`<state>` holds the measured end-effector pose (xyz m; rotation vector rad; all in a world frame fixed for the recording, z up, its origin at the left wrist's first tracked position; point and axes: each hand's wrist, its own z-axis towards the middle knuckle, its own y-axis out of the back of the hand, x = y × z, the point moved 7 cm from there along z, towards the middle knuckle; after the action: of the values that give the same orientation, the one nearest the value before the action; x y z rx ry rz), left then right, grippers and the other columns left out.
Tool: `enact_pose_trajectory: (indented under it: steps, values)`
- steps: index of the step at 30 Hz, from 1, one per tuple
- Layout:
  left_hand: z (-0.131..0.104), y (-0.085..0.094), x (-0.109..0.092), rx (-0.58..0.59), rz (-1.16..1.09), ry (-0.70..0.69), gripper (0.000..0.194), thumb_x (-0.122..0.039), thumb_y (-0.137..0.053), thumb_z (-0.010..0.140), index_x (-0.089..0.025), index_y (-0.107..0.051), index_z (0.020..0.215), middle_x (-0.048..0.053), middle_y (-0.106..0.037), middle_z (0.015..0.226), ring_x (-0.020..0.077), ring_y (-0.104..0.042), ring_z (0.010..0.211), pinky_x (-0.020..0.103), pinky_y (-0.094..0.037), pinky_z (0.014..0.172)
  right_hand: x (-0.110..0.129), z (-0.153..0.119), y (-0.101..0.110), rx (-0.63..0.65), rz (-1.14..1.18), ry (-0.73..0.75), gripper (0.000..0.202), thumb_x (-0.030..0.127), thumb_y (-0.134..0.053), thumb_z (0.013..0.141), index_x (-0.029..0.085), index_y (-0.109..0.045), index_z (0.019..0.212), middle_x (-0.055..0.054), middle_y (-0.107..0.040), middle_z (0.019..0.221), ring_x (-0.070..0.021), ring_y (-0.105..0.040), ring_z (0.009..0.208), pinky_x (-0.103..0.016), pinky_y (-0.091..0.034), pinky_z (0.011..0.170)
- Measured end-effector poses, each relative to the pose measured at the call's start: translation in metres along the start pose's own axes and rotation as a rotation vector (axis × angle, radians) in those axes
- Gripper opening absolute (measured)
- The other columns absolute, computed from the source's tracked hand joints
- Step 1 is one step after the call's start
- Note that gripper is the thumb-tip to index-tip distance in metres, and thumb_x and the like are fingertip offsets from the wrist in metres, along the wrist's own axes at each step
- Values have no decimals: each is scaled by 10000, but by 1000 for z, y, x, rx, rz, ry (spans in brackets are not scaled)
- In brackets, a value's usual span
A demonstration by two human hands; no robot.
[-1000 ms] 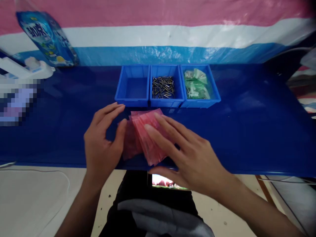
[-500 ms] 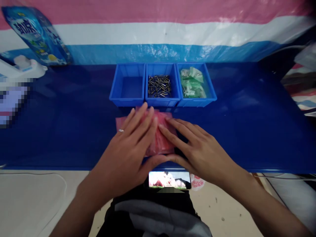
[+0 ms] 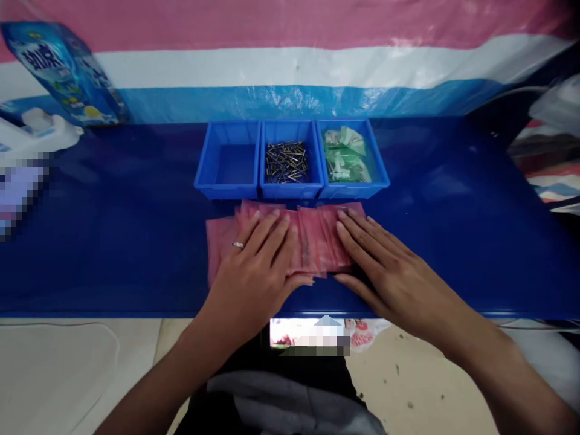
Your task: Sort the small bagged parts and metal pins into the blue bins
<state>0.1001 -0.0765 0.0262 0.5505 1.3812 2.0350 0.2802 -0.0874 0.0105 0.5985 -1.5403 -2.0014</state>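
Note:
Several pink see-through plastic bags (image 3: pixel 312 238) lie overlapped in a row on the blue table, in front of the bins. My left hand (image 3: pixel 256 272) rests flat on the left part of the row, fingers stretched out, a ring on one finger. On the right end of the row lies my right hand (image 3: pixel 385 260), its fingers extended and its thumb apart. Both palms hide parts of the bags. Behind them stand three blue bins: an empty left bin (image 3: pixel 203 166), a middle bin (image 3: pixel 292 191) with small metal fasteners (image 3: pixel 286 162), and a right bin (image 3: pixel 356 191) with green-tinted bags (image 3: pixel 345 157).
A blue detergent pouch (image 3: pixel 67 75) leans at the back left beside a white bottle (image 3: pixel 49 133). A striped plastic sheet (image 3: pixel 299 66) hangs behind the table (image 3: pixel 113 241). Below the front edge, a lit phone screen (image 3: pixel 290 332) lies over my lap.
The pink bags have spread from a bunched pile into a wider row. My right hand has moved right, away from my left, which stays on the bags.

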Motion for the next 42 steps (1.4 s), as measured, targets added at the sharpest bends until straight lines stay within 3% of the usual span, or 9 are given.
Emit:
enact_pose_trajectory:
  steps: [5,10,17,22,27,31,34,39,42]
  values:
    - [1,-6,-12,87,80,31,679,-541,-605,1065,-76,-559,1558,150,-581,1627,443,-523,1549,716,-462,1293,2,2,1,-25,-8,27,735,498,-495,1134,14,-395,1678,-253,-437,1725,-448,-470,1599,-677,-529,1238]
    - [2,2,-20,79,114,4,648,-471,-643,1062,-24,-574,1526,218,-556,1631,402,-508,1576,609,-500,1304,3,2,2,-35,-106,4,606,436,-526,1132,47,-522,1597,-246,-568,1629,-463,-588,1495,-678,-595,1131]
    - [-4,-3,-15,15,34,19,506,-415,-625,1080,-127,-626,1496,136,-612,1599,381,-604,1484,614,-534,1260,5,5,0,-30,-9,28,731,507,-529,1121,68,-391,1689,-222,-418,1746,-423,-418,1639,-700,-463,1282]
    - [-9,1,-8,-24,-47,63,581,-426,-615,1085,-9,-586,1489,209,-600,1593,354,-567,1520,513,-578,1228,7,5,1,12,11,7,594,350,-532,1127,94,-457,1658,-179,-450,1739,-421,-459,1613,-688,-488,1267]
    - [-5,-2,-10,19,28,48,527,-355,-619,1086,-78,-579,1532,113,-596,1620,369,-603,1468,548,-609,1176,13,8,1,-16,13,-7,716,522,-548,1115,134,-398,1697,-147,-415,1763,-418,-426,1633,-729,-430,1294]
    - [-9,6,-8,-32,23,70,559,-372,-632,1082,-8,-581,1503,184,-600,1601,364,-585,1498,521,-590,1213,12,8,-2,-2,-11,-30,596,377,-531,1131,141,-441,1670,-153,-440,1748,-410,-461,1612,-716,-439,1292]
    - [-15,10,-4,-45,-7,61,426,-297,-650,1071,-49,-662,1417,147,-686,1508,366,-620,1455,547,-563,1245,11,6,-1,1,-21,-45,567,318,-508,1130,137,-449,1664,-168,-448,1742,-427,-482,1594,-719,-471,1262]
    - [-16,2,-3,7,-16,17,476,-291,-609,1087,-90,-594,1518,98,-569,1646,375,-608,1460,572,-580,1232,11,10,-4,21,-4,-51,645,444,-513,1131,235,-367,1724,-168,-412,1764,-464,-430,1620,-759,-462,1241]
    - [-22,4,6,-27,-58,66,563,-338,-627,1082,-43,-531,1553,177,-545,1653,372,-544,1539,570,-559,1262,10,11,-5,24,-3,-49,622,426,-523,1131,271,-381,1717,-172,-424,1757,-470,-426,1623,-764,-469,1227]
